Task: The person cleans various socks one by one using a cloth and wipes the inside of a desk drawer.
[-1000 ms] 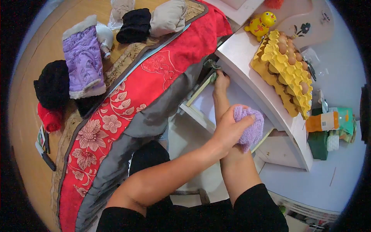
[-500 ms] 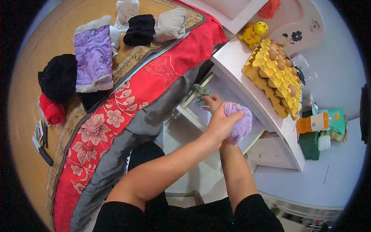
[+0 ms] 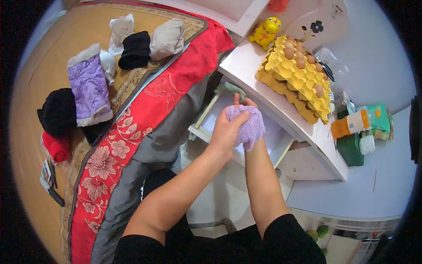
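A fuzzy lilac cloth [image 3: 247, 126] is bunched in my left hand [image 3: 224, 134], with the thumb pressed over its top. Behind it, mostly covered by the cloth, my right hand [image 3: 249, 102] reaches over the pulled-out drawer [image 3: 272, 127]. Its visible fingers meet a blurred grey-green cloth [image 3: 232, 91] at the drawer's far left corner and appear to grip it. The two hands are close together, wrists nearly crossing in view. Pale lilac-white lining shows inside the drawer.
On the white cabinet top stand yellow egg trays [image 3: 293, 79] with eggs, a yellow toy figure [image 3: 265, 33] and an orange bottle [image 3: 350, 124]. Left, the table holds a lilac quilted piece [image 3: 90, 88], a black hat [image 3: 57, 112], a red bundle [image 3: 56, 146] and rolled garments [image 3: 168, 38].
The view has shifted, so the scene sits differently. My right hand and the grey-green cloth have moved together away from me toward the drawer's far corner; the lilac cloth stays in my left hand.
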The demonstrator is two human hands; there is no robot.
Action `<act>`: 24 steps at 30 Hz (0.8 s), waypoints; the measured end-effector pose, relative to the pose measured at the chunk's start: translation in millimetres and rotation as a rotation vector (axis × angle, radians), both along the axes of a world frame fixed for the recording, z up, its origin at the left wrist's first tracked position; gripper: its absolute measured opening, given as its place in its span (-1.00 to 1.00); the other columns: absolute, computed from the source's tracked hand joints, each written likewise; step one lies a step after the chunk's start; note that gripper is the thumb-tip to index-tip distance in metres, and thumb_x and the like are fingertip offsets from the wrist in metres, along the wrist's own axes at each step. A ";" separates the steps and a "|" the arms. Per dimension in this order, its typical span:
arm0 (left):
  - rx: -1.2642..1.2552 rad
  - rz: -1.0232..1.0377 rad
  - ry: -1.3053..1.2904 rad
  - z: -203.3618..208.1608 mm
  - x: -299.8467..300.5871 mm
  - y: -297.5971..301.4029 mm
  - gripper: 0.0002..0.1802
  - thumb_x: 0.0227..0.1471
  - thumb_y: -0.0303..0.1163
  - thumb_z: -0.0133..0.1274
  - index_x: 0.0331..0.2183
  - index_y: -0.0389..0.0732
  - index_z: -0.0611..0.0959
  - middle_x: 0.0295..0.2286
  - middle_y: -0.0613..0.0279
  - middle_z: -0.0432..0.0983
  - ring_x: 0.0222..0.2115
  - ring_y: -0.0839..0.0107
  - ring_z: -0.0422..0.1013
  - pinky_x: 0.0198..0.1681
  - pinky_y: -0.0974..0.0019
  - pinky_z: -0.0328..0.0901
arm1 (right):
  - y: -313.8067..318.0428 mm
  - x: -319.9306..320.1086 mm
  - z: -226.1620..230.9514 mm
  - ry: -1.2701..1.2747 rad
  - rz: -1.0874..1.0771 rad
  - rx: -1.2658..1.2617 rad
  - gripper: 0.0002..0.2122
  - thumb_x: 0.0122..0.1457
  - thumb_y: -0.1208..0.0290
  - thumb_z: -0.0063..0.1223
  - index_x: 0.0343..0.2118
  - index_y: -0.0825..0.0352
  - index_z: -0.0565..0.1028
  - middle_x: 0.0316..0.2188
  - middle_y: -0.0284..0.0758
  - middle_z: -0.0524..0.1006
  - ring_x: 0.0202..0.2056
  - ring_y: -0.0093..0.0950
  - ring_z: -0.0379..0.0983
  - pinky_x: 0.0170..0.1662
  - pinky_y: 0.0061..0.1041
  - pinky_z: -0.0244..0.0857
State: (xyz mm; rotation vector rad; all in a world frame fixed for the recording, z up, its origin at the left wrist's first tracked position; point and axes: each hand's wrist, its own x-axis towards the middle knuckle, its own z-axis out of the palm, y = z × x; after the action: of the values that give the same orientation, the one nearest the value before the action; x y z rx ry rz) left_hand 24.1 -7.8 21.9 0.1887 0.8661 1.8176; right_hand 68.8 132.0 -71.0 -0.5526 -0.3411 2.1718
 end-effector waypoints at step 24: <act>0.084 0.186 -0.007 -11.9 -39.8 -2.9 -0.77 0.03 -0.38 -0.05 -0.25 -0.25 0.51 -0.30 0.23 0.48 -0.25 0.38 0.41 -0.15 0.30 0.29 | 13.8 -50.2 -2.3 -0.338 -0.129 0.224 -0.73 -0.01 0.60 -0.01 -0.20 0.43 0.31 -0.29 -0.14 0.41 -0.26 -0.24 0.41 -0.26 -0.18 0.44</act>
State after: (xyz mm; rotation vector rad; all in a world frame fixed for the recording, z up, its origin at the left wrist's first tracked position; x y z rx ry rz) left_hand -15.7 -10.7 9.9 0.1591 0.8251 2.0292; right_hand 18.6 145.7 -73.4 -0.7914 -0.7022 1.8832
